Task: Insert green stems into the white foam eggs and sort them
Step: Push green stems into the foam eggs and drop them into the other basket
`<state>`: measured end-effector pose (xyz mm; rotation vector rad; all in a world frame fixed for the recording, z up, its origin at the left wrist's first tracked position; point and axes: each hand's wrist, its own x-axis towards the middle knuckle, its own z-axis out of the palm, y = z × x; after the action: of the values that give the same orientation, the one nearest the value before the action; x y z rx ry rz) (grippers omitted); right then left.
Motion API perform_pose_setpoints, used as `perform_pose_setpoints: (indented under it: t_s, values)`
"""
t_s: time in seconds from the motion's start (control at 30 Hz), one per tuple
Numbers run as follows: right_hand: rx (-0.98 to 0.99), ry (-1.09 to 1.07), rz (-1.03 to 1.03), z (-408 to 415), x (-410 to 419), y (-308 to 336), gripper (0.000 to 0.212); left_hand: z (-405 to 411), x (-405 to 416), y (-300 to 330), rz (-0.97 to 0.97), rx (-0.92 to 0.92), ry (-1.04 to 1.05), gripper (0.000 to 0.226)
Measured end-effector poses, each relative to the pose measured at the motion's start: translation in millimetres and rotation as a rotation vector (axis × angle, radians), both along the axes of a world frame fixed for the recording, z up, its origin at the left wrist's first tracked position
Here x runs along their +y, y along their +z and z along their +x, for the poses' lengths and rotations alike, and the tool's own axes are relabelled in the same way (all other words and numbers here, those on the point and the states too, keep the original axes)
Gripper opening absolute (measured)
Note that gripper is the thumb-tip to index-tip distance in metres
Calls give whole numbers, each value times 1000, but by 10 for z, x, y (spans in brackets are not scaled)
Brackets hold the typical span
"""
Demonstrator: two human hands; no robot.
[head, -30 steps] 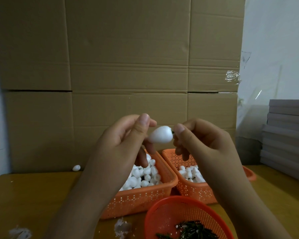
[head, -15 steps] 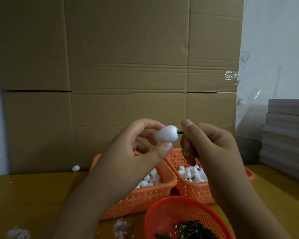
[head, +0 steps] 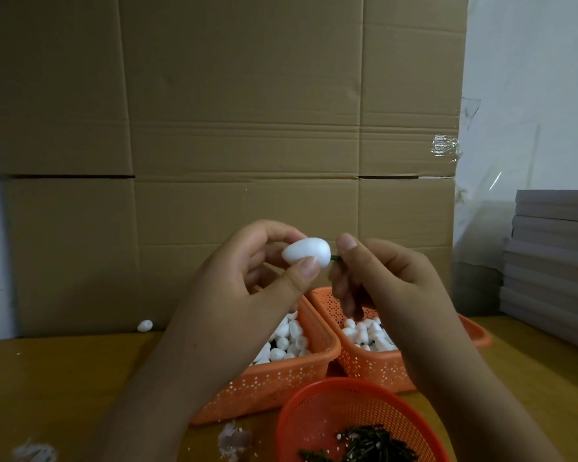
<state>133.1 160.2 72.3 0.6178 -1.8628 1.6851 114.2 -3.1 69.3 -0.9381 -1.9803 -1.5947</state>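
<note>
Dim, flat, warm-tinted light leaves the cardboard wall [head: 241, 128] evenly dull, soft shadow pools on the tabletop [head: 57, 388] at the wall's foot, tape [head: 445, 147] at its right edge glints faintly, and detail is soft and grainy throughout.

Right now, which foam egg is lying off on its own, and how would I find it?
Start at the big cardboard wall behind the wooden table. Follow its bottom edge leftward from the left orange basket to the lone foam egg lying on the tabletop. Unlike the others, it sits in no basket and no hand holds it.
</note>
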Motion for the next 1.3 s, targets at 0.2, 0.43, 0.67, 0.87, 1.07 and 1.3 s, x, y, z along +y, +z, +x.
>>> perform_pose_setpoints:
  t_s: [0.2,0.43,0.67,0.87,1.07,1.3]
  values:
    - [2,19,52,13,47,20,11,10,-8,10,61,-36,64,31]
    - [-22,-151,173,-93,274,27,27,-4,-21,19,153,-51,133,39]
    - [-446,-210,950,-336,677,-131,29,-19,-87,55,285,-27,201,23]
    - [-226,-907,736,-622,796,-276,26,-31,-102,49,278,-6,218,17]
    - [-172,-854,713,-687,869,-337,25,-13,-117,69,312,21,234,18]
    - [-185,-445,709,-692,467,-406,17,16,-240,129,466,54,247,28]
